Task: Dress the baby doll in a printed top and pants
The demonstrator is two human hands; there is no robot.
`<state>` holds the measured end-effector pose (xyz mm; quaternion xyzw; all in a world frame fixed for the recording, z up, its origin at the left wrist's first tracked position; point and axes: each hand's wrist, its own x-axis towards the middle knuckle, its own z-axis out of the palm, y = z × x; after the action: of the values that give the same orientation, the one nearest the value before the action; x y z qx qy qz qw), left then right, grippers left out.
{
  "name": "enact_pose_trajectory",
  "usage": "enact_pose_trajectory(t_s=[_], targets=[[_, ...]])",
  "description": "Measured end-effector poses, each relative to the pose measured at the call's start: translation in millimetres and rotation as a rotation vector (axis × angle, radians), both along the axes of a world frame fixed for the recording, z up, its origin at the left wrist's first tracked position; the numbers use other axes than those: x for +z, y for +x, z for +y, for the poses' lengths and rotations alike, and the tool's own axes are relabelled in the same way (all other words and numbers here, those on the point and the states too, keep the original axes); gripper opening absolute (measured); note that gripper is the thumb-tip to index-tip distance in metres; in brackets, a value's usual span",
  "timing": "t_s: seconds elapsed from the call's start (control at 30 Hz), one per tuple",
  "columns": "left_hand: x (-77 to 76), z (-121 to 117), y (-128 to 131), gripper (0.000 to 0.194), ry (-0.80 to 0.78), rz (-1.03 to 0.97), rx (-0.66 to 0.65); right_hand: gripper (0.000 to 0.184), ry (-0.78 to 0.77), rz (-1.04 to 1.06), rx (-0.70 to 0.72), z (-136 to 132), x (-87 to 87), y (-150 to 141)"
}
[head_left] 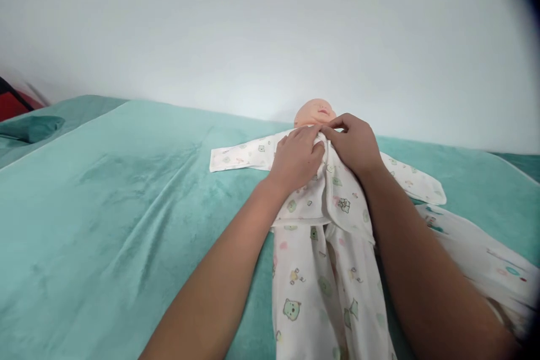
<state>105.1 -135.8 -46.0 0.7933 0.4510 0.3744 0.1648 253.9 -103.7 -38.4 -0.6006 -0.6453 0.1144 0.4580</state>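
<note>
A baby doll [307, 114] lies on its back, wearing a white baby shirt [295, 202] printed with small bears. Matching baby trousers [291, 281] cover its legs. At the neckline, my left hand [298, 157] rests on the shirt's chest with its fingertips closed on the collar edge. My right hand [354, 143] meets it there, thumb and forefinger pinching the shirt's other front edge just below the doll's chin. Below my hands the front panels hang loosely together. My fingers hide the exact spot they grip. Both sleeves stretch out sideways.
A green cloth [147, 208] with soft wrinkles covers the surface. More white printed fabric [476, 247] lies to the right, partly behind my right forearm. A pale wall [253, 34] stands right behind the doll's head. Something red and black [17, 101] shows at the far left.
</note>
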Motion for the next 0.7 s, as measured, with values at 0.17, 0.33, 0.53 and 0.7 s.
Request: enact_pose_trajectory(t_s=[0.17,0.33,0.53,0.7], targets=[[0.1,2.2,-0.8,0.039,0.012,-0.028,-0.006,0.013,-0.061,-0.04,-0.016,-1.5,4.5,-0.2],[1.2,1.9,-1.3,0.04,-0.029,-0.011,-0.003,0.01,-0.081,-0.047,-0.003,-0.8,5.5,-0.9],[1.3,2.3,-2.6,0.045,-0.046,-0.014,-0.039,0.009,-0.042,-0.039,0.008,3.3,1.8,1.2],[0.2,3.7,-1.9,0.045,-0.033,0.009,-0.033,0.011,-0.048,-0.004,0.001,7.9,-1.2,4.9]])
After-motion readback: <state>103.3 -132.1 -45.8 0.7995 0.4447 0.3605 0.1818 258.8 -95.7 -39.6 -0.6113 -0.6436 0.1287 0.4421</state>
